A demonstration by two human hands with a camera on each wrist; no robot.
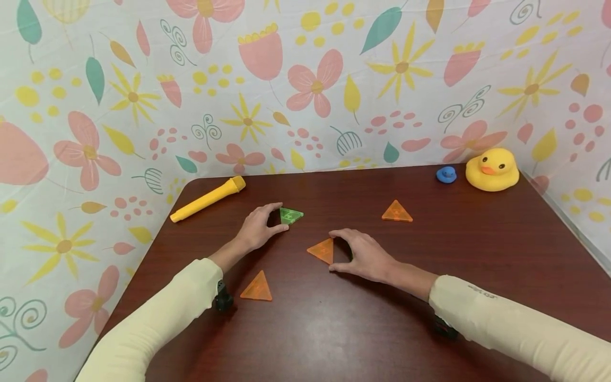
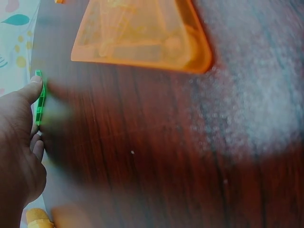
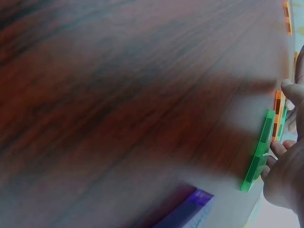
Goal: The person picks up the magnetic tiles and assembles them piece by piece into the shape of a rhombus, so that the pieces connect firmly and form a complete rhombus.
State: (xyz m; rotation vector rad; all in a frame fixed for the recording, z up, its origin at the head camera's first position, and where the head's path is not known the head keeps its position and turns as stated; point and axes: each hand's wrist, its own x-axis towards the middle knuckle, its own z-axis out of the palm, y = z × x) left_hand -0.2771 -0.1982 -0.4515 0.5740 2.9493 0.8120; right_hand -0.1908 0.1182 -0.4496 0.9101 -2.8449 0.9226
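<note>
My left hand (image 1: 258, 227) pinches a translucent green triangular tile (image 1: 290, 215) by its corners, thumb on the near one and a finger on the far one. To its right, my right hand (image 1: 365, 255) has thumb and fingers at two corners of an orange triangular tile (image 1: 322, 251), gripping it along one side. Both tiles lie flat at the table. Close by the right hand in the right wrist view are another green tile (image 3: 259, 154) and a purple tile (image 3: 187, 211), largely hidden by the right hand and arm in the head view.
One loose orange tile (image 1: 258, 288) lies near the left forearm, another orange tile (image 1: 396, 212) beyond the right hand. A yellow toy microphone (image 1: 207, 199) is at the back left. A blue duck (image 1: 446, 174) and a larger yellow duck (image 1: 493, 171) sit at the back right, before the patterned cloth.
</note>
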